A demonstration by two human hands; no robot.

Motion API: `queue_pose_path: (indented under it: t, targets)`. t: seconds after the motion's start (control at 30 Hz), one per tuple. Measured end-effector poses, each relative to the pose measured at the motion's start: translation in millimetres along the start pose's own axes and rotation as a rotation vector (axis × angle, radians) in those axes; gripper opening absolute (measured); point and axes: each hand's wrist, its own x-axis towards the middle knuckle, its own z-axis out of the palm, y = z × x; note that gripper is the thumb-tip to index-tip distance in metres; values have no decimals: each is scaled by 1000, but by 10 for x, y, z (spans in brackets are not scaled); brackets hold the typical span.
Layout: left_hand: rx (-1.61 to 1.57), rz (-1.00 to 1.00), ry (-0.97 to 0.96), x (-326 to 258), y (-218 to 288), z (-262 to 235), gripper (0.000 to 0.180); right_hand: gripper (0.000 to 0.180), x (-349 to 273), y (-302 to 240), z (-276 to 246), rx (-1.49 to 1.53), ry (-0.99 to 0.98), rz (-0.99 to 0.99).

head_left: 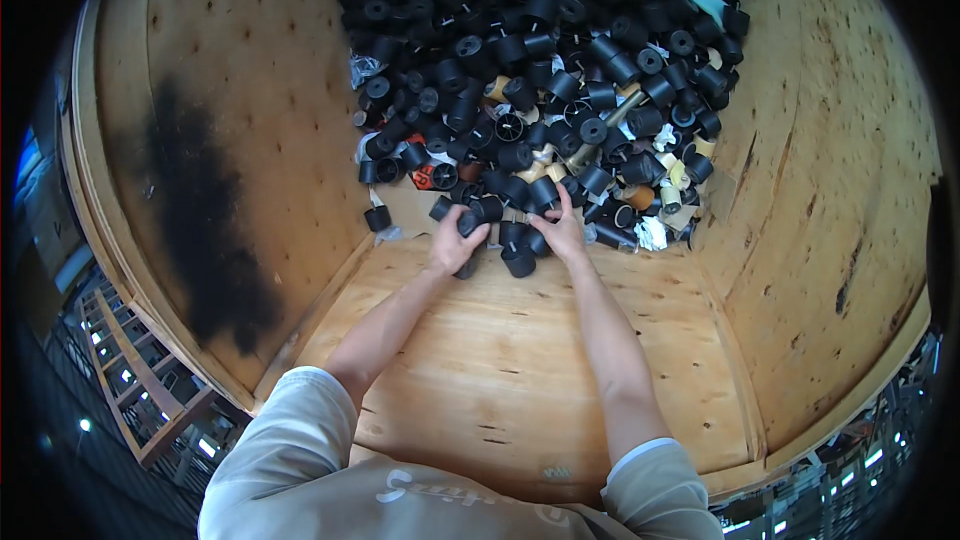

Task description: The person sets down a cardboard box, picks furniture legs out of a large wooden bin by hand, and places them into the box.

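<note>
Short black cylinders, like plastic furniture feet, some hollow with spokes and a thin metal stud, lie in a big heap [480, 70]. At its near edge my left hand [455, 243] has its fingers and thumb closed round a black furniture foot [467, 224]. My right hand [561, 233] reaches in just to the right, index finger and thumb stretched apart beside another black foot [543, 191]. Its other fingers are partly hidden. Between my hands a loose black foot [517, 261] rests on the wooden floor with a few more behind it.
Wooden walls enclose the heap; the left wall [290, 90] bears a large black smudge [210, 230]. Bare plywood floor [460, 370] stretches toward me. Crumpled white paper [652, 233], pale cylinders [670, 199] and cardboard [400, 208] are mixed in. One black foot [377, 217] sits near the left wall.
</note>
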Motion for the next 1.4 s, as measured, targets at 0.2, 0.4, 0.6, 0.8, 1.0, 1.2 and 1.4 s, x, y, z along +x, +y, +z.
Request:
queue_pose_path:
  t: [0.2, 0.4, 0.6, 0.8, 1.0, 1.2, 1.4]
  targets:
    - [141, -126, -7, 422, -396, 17, 51, 95, 155, -242, 292, -176, 98, -44]
    - [-235, -401, -118, 479, -31, -33, 93, 100, 130, -130, 431, -134, 96, -91]
    - [-255, -354, -287, 573, -133, -189, 86, 105, 295, -498, 199, -296, -257, 96]
    - [-160, -322, -194, 320, 52, 30, 91, 104, 485, -685, 33, -221, -479, 146]
    - [-264, -374, -22, 86, 63, 191, 91, 109, 348, -628, 66, -185, -646, 79]
    - [-424, -369, 8, 31, 10, 316, 86, 105, 221, -454, 232, -63, -452, 35]
    - [-906, -373, -160, -96, -15, 207, 55, 78, -61, -687, 269, 209, -564, 39]
